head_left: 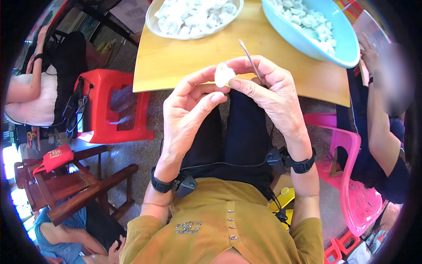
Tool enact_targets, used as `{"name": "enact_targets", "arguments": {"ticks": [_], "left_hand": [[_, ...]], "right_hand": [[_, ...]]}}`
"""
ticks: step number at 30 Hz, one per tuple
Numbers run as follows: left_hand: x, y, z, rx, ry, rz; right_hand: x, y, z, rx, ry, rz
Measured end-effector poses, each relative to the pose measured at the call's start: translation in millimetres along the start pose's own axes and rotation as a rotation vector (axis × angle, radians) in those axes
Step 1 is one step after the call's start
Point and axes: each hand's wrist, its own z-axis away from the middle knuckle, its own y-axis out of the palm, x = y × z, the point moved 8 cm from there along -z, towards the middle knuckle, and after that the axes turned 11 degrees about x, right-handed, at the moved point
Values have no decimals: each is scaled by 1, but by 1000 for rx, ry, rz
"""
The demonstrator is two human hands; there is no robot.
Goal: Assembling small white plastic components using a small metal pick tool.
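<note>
Above my lap, a small white piece of food (pixel 223 75), rounded like a peeled lychee, sits between my two hands. My left hand (pixel 193 99) has its curled fingers against the near-left side of it, with the thumb bent below. With thumb and forefinger my right hand (pixel 268 86) pinches its right side. A thin metal tool (pixel 249 57) with a flat tip also rests in the right hand's fingers, pointing up and away. Its lower end is hidden by the hand.
On the yellow wooden table (pixel 176 61) stand a pale bowl (pixel 151 26) and a light-blue basin (pixel 347 46), both holding many white pieces. A red stool (pixel 99 105) is at left, a pink chair (pixel 351 167) at right. Other people sit on both sides.
</note>
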Motion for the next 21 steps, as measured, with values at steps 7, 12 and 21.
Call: {"name": "enact_targets", "arguments": {"ticks": [7,12,21], "left_hand": [[11,-17,6,-80,-38,-16],[16,-22,1,-65,-15,54],[14,-33,-1,-87,22,-94]], "right_hand": [[-22,11,3,-10,84,-37],[-31,14,3,-49,115,-10],[-32,22,-13,-32,71,0]]}}
